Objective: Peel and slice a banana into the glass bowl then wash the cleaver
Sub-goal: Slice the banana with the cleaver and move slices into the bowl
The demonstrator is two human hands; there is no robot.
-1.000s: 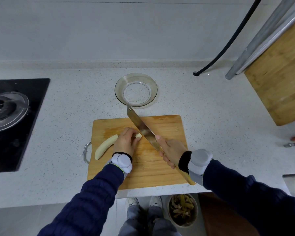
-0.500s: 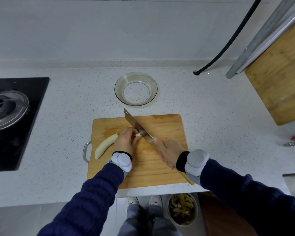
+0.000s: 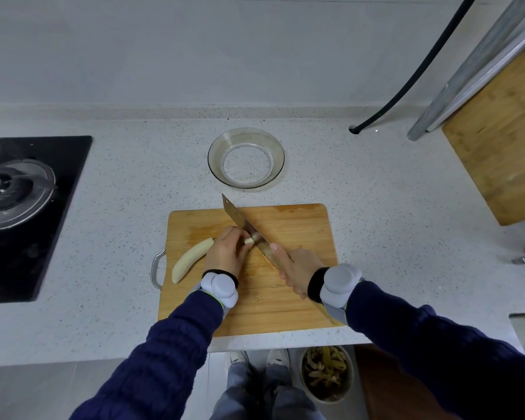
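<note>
Here, a peeled banana [image 3: 191, 259] lies on a wooden cutting board [image 3: 300, 225], slanting from near the board's left edge up toward its middle. The left hand [image 3: 225, 253] is curled over the banana's right end, fingertips pinching it in place just beside the blade. The cleaver [image 3: 243, 222] stands edge-down across that end, its tip reaching the board's far edge. The right hand [image 3: 297, 268] is wrapped round the cleaver's handle over the board's right half, forefinger stretched forward along the blade.

To slice well, the holding fingertips are best tucked back from the blade. Each cut should come straight down in thin, even steps, with the left hand walking back along the fruit.

The banana is pale cream and gently curved, with no skin on it. A small cut piece seems to sit against the blade. Beyond the board's far edge, on the speckled counter, the glass bowl [image 3: 246, 157] holds no slices, so slicing looks barely begun.
</note>
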